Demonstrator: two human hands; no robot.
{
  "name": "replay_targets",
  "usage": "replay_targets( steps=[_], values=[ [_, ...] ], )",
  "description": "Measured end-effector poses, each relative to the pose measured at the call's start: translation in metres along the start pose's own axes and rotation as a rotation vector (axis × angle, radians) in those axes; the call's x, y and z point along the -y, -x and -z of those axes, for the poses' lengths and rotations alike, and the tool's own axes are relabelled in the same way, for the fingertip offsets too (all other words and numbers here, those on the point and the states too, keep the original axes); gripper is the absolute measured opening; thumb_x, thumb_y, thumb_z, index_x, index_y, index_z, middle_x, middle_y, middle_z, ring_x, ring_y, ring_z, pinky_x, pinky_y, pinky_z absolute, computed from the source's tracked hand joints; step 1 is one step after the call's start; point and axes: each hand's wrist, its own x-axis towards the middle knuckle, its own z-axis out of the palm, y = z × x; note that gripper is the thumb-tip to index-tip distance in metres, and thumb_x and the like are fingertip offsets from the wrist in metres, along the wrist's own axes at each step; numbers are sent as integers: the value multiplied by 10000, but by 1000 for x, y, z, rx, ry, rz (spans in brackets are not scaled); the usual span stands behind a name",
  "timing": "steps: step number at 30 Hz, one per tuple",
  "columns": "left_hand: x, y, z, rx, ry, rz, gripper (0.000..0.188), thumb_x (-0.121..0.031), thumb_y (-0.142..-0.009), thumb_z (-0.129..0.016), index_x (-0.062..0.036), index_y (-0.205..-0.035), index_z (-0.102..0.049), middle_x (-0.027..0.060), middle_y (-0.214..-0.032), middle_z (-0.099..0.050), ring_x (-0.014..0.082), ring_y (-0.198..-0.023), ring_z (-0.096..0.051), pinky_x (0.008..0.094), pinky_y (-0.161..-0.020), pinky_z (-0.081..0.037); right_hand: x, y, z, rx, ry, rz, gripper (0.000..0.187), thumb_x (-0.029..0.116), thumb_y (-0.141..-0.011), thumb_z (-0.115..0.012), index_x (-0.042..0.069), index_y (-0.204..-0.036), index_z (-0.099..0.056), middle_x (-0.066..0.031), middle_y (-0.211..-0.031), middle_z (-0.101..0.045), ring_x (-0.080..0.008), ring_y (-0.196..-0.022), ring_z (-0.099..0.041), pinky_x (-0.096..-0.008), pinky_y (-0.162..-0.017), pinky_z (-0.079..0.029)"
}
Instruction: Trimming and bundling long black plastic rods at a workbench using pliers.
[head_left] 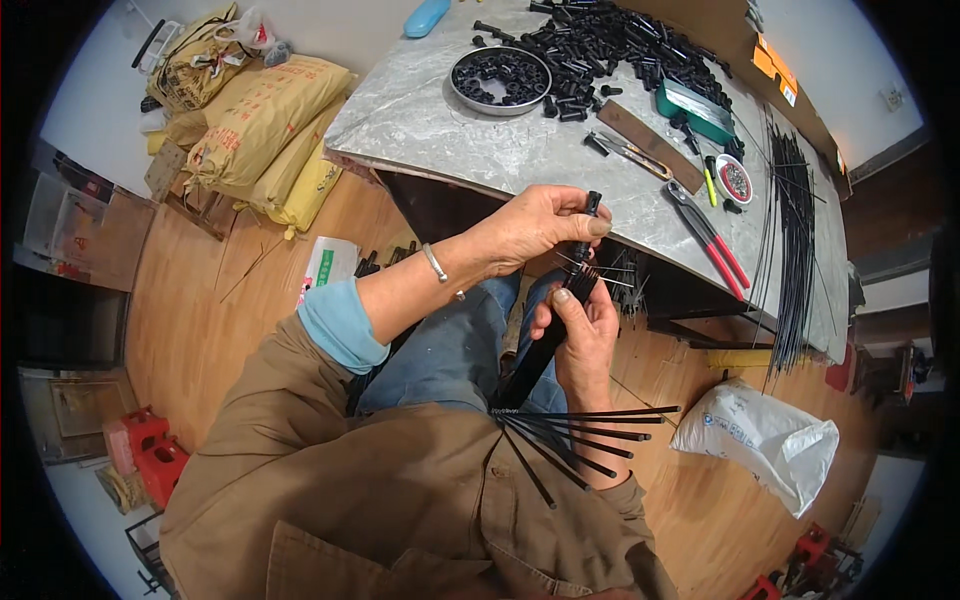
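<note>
My left hand (555, 225) is closed, thumb and fingers pinching a small black plastic fitting (593, 203) at the upper end of a black umbrella-like frame (530, 372). Just below, my right hand (585, 325) wraps round the same frame, its thumb lying along the front. Thin metal wires (612, 268) stick out sideways between the two hands. The frame slants down toward my lap, where several black ribs (600, 432) fan out to the right across my right forearm. Part of the frame is hidden behind my fingers.
On the grey table (400, 115) are a round tray of small black parts (500, 80), a heap of black fittings (630, 40), red-handled pliers (707, 240), tweezers (640, 157) and long black rods (793, 230). A white sack (755, 440) lies on the floor; yellow sacks (270, 130) are stacked left.
</note>
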Motion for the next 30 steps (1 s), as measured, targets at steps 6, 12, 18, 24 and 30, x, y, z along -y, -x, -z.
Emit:
replay_targets(
  steps=[6, 12, 18, 24, 30],
  values=[
    [0, 1, 0, 19, -63, -31, 361, -214, -880, -669, 7, -1152, -584, 47, -876, -631, 119, -807, -609, 252, -772, -502, -2, 0, 3, 3, -4, -4, 152, 93, -888, -586, 2, -993, -524, -58, -795, -550, -139, -603, -541, -267, -503, -479],
    [0, 5, 0, 62, -2, -9, 355, -192, -894, -651, 22, -1169, -581, 47, -873, -631, 119, -803, -615, 247, -750, -510, 0, -1, 3, 16, -27, -16, 154, 98, -892, -580, -5, -992, -522, -64, -806, -551, -140, -594, -530, -271, -483, -463],
    [0, 9, 1, 25, -10, 14, 331, -221, -915, -627, 8, -1153, -609, 42, -871, -642, 113, -819, -616, 247, -748, -509, -2, -1, 3, 6, -40, -19, 158, 96, -896, -585, -5, -1002, -525, -63, -817, -549, -141, -614, -532, -269, -483, -457],
    [8, 9, -2, -80, 101, 26, 328, -277, -888, -667, 3, -1058, -656, 27, -847, -644, 98, -761, -606, 238, -720, -506, -4, -4, 6, 51, -112, -45, 151, 91, -907, -591, -4, -1008, -531, -57, -813, -547, -138, -627, -530, -265, -501, -459],
    [1, 13, -13, -157, -121, -49, 304, -298, -865, -694, -10, -959, -676, 19, -800, -638, 77, -729, -594, 223, -682, -491, -4, -2, 6, 28, -82, -27, 153, 82, -905, -597, -2, -1015, -533, -51, -814, -546, -134, -629, -530, -267, -508, -460]
  ],
)
